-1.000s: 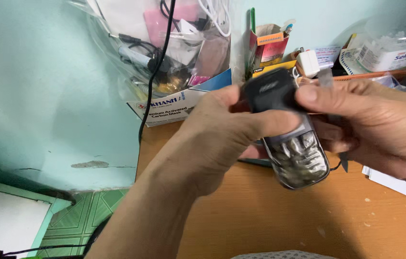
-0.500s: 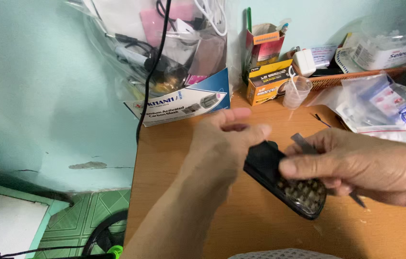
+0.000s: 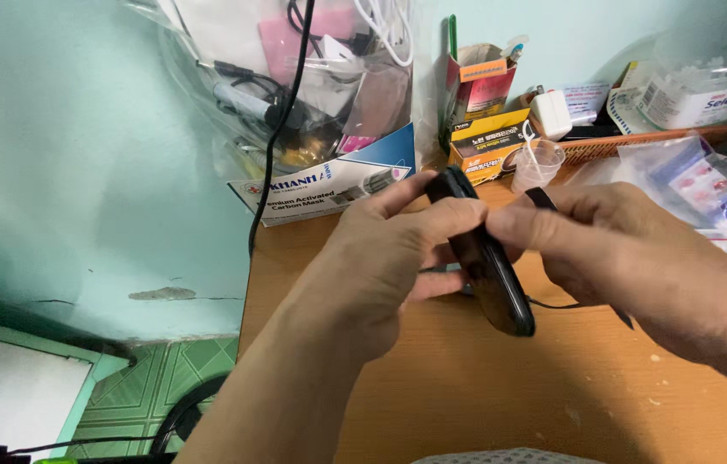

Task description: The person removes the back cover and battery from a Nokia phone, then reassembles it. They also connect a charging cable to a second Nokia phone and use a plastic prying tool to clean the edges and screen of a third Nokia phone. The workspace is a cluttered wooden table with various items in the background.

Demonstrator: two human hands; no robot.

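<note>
A small black mobile phone is held edge-on above the wooden desk, between both hands. My left hand grips its upper end, thumb and fingers around the top. My right hand pinches the phone's side from the right. A thin dark tool sticks up between the right hand's fingers. The keypad is turned out of sight.
At the desk's back stand a clear plastic bag of cables and chargers, a blue and white box, a yellow box, a small clear cup and an orange tray. Plastic packets lie at right. A black cable hangs down.
The phone has turned from keypad-up to edge-on, and both hands have shifted their grip on it. It sits lower than one second ago.
</note>
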